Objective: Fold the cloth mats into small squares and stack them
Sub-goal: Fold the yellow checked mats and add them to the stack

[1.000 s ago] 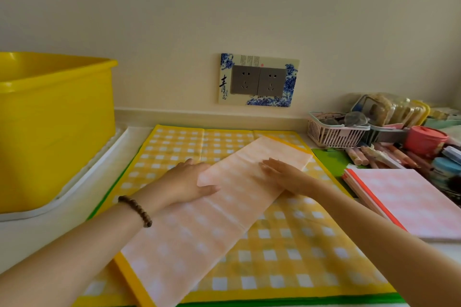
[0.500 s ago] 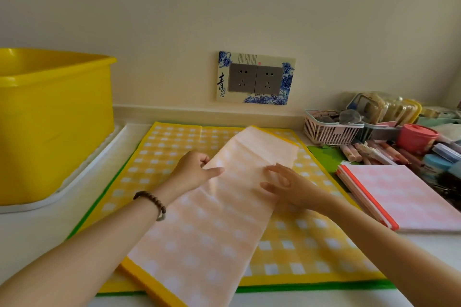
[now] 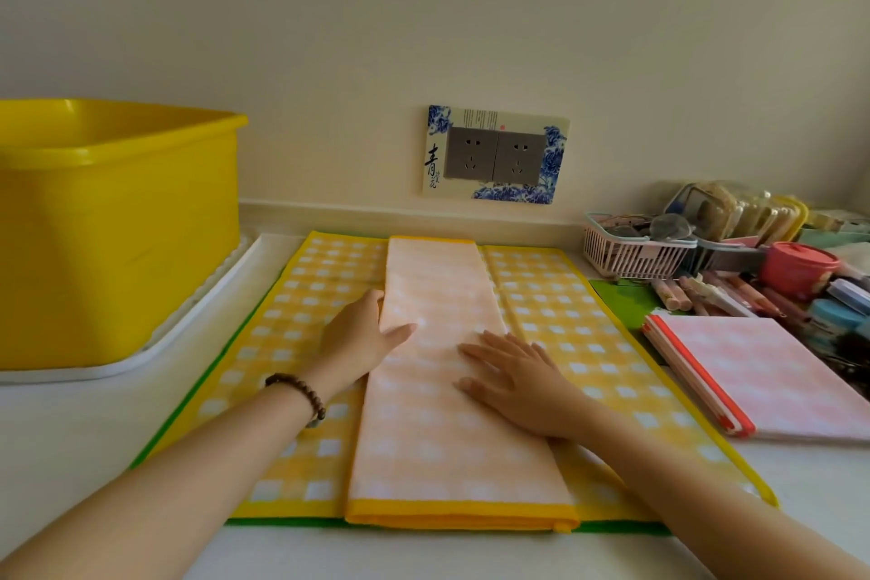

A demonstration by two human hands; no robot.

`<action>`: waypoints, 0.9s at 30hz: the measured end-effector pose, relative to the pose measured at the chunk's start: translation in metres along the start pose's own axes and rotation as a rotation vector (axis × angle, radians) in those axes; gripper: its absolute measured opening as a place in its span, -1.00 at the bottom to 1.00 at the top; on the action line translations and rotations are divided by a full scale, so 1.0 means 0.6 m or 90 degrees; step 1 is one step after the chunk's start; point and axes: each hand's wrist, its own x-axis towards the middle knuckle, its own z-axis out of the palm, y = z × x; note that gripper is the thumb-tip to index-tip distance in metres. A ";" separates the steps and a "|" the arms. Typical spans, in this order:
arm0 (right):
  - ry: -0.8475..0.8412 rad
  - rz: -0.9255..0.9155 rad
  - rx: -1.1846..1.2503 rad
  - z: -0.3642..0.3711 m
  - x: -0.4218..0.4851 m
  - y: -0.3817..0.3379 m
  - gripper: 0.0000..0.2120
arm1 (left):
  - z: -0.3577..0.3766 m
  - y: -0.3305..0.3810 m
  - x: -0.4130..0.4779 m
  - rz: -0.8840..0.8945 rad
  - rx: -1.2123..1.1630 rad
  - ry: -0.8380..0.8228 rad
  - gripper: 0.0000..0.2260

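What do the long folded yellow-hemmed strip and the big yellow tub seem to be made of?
The long folded yellow-hemmed strip looks like thin matte cloth: it lies limp, softly creased, its check showing faintly through. The big yellow tub looks like smooth moulded plastic, probably: even colour, rolled rim, slight sheen.

A yellow tub [image 3: 117,226] sat on a white tray [image 3: 197,325]; a white basket [image 3: 631,257] and red pot [image 3: 795,268] stood far right.
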 end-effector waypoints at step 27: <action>0.099 -0.377 -0.166 -0.041 -0.043 0.057 -0.61 | -0.096 -0.027 -0.127 0.323 0.252 -0.517 0.17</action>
